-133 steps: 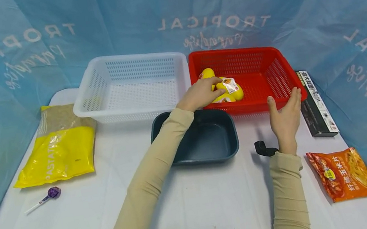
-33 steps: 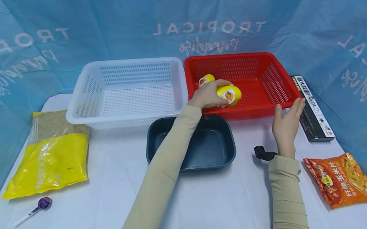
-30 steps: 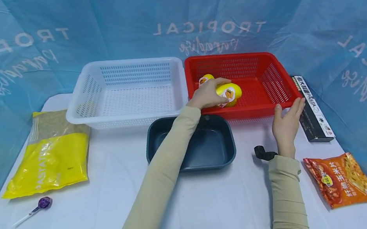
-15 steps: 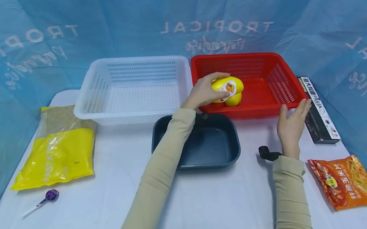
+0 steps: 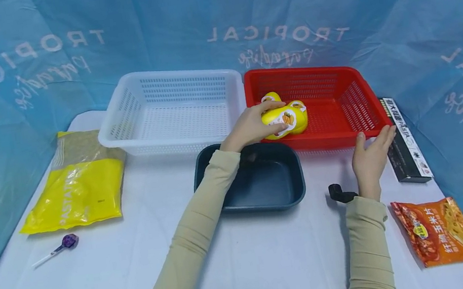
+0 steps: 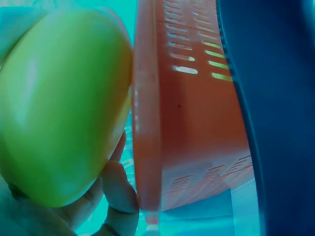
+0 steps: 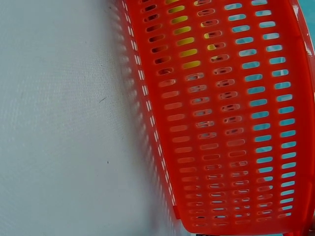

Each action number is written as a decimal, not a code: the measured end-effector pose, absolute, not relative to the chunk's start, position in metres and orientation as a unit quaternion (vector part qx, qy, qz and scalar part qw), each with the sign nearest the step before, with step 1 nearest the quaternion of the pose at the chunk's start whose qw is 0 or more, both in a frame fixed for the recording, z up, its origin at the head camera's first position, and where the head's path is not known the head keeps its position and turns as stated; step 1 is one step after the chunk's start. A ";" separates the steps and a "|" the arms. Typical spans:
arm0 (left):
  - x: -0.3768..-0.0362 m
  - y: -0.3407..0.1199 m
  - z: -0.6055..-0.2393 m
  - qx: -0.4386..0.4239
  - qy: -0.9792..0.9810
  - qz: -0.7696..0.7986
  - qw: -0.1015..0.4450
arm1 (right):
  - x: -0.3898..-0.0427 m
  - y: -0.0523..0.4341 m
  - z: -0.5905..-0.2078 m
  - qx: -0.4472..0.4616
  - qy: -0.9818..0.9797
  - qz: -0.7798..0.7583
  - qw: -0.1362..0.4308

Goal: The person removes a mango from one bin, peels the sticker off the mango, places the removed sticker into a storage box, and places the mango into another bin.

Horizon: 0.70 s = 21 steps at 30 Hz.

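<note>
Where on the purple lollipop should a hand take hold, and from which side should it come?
Pinch the lollipop by its thin white stick, coming from above. It lies flat on the white table, with its round purple head toward the yellow bag. The stick points out over bare cloth, so fingers likely find room either side; the round head would probably roll.

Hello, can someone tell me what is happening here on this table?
A person in beige sleeves works at a white table. The left hand grips a yellow labelled plastic container above the near edge of a red slotted plastic basket; another yellow container shows behind it. The right hand rests open against the basket's near right corner. A dark blue rectangular tray sits just in front, and a white slotted basket stands to the left.
</note>
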<state>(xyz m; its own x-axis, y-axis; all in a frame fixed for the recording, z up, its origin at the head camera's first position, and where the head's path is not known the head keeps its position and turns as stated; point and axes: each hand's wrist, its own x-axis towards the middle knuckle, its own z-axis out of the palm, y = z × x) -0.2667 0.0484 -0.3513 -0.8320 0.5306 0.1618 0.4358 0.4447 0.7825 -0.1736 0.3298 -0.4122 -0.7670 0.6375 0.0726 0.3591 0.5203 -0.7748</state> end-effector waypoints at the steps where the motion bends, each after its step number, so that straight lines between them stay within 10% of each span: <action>1: -0.265 0.046 -0.352 0.284 0.848 0.445 0.053 | -0.174 0.329 -0.412 -0.292 -0.854 0.393 0.177; 21: -0.211 0.004 -0.359 0.306 0.810 0.494 0.076 | -0.170 0.328 -0.410 -0.294 -0.853 0.396 0.168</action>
